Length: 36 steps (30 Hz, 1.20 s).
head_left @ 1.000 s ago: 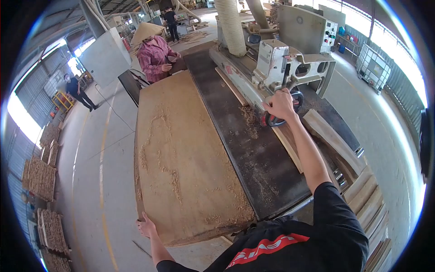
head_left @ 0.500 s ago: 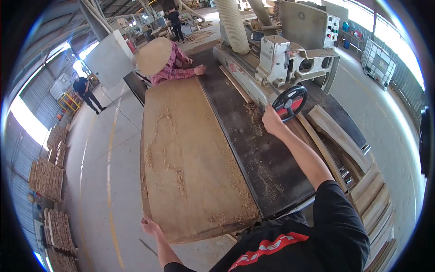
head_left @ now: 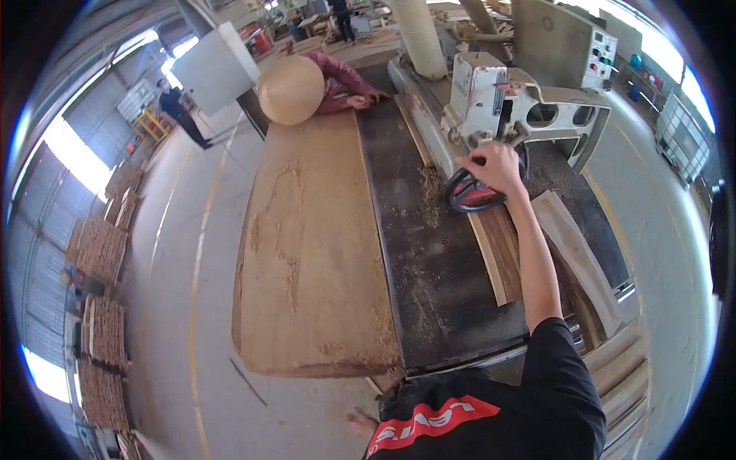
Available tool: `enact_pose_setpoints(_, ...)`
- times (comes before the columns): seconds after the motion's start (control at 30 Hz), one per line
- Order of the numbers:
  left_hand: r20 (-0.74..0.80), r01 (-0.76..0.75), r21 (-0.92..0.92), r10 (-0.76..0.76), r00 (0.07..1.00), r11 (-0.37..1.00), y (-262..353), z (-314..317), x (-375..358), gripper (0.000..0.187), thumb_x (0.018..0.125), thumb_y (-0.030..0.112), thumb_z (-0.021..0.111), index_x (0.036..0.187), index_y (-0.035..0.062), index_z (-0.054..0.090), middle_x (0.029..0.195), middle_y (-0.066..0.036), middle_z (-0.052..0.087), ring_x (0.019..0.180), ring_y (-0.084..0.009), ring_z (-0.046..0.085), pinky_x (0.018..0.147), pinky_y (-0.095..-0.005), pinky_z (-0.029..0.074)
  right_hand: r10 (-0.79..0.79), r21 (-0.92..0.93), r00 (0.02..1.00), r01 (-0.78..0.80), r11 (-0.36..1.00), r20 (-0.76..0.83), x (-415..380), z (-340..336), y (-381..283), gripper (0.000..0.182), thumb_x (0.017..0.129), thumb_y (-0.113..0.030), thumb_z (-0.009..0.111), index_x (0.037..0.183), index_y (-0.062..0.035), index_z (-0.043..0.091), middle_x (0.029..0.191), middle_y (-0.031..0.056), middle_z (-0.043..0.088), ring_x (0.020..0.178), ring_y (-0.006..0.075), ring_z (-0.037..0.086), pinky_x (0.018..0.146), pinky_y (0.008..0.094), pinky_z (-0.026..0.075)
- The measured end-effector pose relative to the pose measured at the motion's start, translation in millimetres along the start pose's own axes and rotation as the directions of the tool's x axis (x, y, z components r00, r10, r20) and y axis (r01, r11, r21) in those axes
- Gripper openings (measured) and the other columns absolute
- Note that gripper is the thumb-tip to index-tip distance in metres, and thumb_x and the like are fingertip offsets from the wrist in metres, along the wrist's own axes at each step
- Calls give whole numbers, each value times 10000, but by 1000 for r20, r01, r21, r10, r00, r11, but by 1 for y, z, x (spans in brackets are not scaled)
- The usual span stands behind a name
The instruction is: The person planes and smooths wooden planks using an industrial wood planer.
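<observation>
My right hand [head_left: 497, 165] is closed at the top of a black handwheel [head_left: 468, 201] with a red centre, its fingers curled at the rim. The wheel sits on a pale, worn woodworking machine [head_left: 469, 88]. Below the wheel, a brown plank [head_left: 497, 264] with a lighter edge lies on the dark machine bed [head_left: 418, 264]. Low in the view, beside my black shirt, my left hand [head_left: 360, 422] is blurred and partly hidden, with its fingers unclear. It hangs near the front edge of a wide brown tabletop [head_left: 307, 222] strewn with wood shavings.
Across the table a person in a conical hat [head_left: 291, 88] leans over the bed, hands near its far end. Rough boards [head_left: 579, 261] lie to the right. A ribbed hose [head_left: 418, 38] rises from the machine. Timber stacks [head_left: 100, 249] and another person [head_left: 178, 111] stand left.
My right hand has gone from the wheel's left rim to its top. My left hand has left the tabletop corner and dropped towards my body. The plank lies further in, towards the machine.
</observation>
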<state>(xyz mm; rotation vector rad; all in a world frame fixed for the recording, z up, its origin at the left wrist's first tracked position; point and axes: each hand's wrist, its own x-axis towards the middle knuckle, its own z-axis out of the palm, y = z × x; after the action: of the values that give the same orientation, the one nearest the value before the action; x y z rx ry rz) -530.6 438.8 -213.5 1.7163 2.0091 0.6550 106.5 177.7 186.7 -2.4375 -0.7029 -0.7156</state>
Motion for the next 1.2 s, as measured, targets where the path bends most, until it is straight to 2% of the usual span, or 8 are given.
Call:
enact_pose_setpoints(0.17, 645, 546, -172, -325, 691, 820, -19, -6, -74, 650, 1006, 520, 678, 1383, -3, 588, 1338, -209, 667, 1212, -373, 629, 996, -523, 494, -71, 50, 994, 67, 996, 79, 0, -16, 8, 545, 707, -678, 865, 820, -146, 833, 759, 77, 747, 761, 328, 739, 732, 450, 572)
enact_pose_setpoints(0.37, 809, 756, -156, -357, 467, 636, -35, -25, -118, 689, 993, 573, 659, 1395, 18, 590, 1350, -187, 681, 1190, -343, 657, 949, -513, 517, 26, 150, 978, -58, 987, 207, 1, -30, 36, 521, 671, -571, 933, 904, -121, 813, 867, 84, 778, 811, 299, 751, 752, 407, 574)
enact_pose_setpoints(0.5, 800, 758, -204, -341, 494, 620, -45, -20, -126, 715, 983, 608, 647, 1403, 31, 591, 1358, -172, 690, 1175, -323, 675, 918, -506, 532, 386, 915, 886, -351, 199, 256, -48, 26, 114, 217, 882, -178, 850, 960, -2, 749, 868, 38, 750, 702, 172, 706, 685, 318, 547)
enact_pose_setpoints(0.73, 666, 515, -381, -159, 729, 768, 17, 8, -153, 505, 1080, 479, 559, 1312, 42, 658, 1140, -120, 771, 1009, -252, 737, 783, -433, 567, 658, 718, 634, 224, -659, 406, -109, 141, 75, 273, 983, -309, 779, 856, -179, 576, 778, -51, 540, 796, 152, 617, 650, 389, 565)
enact_pose_setpoints(0.83, 563, 369, -571, 23, 826, 733, 28, 55, -167, 479, 1105, 454, 522, 1249, 27, 687, 1114, -105, 769, 979, -236, 736, 745, -402, 575, 664, 542, 479, 385, -747, 575, -97, 140, 28, 344, 972, -457, 786, 870, -195, 589, 847, -46, 627, 834, 170, 668, 625, 379, 563)
enact_pose_setpoints(0.97, 476, 346, -599, -26, 879, 722, 56, 80, -154, 495, 1113, 481, 486, 1199, 50, 712, 1094, -88, 759, 962, -238, 726, 739, -379, 577, 555, 503, 635, 287, -815, 538, -107, 167, 44, 368, 950, -501, 794, 833, -198, 622, 902, -21, 705, 797, 190, 683, 651, 388, 578)
enact_pose_setpoints(1.07, 727, 738, -493, -248, 640, 461, 87, 67, -139, 742, 1025, 706, 450, 1364, 70, 629, 1273, -124, 700, 1171, -341, 648, 895, -546, 537, 398, 500, 603, -1, -866, 691, -120, 134, 49, 329, 940, -494, 807, 971, -220, 628, 981, 8, 686, 906, 182, 673, 784, 409, 585)
enact_pose_setpoints(1.2, 865, 843, -488, -5, 502, 226, 120, 70, -138, 897, 980, 801, 391, 1533, 104, 506, 1518, -100, 578, 1363, -383, 554, 1101, -595, 465, 664, 916, 631, -290, -278, 401, -116, 99, 83, 384, 944, -330, 830, 1226, -147, 644, 1063, 43, 702, 1028, 189, 673, 893, 374, 581)
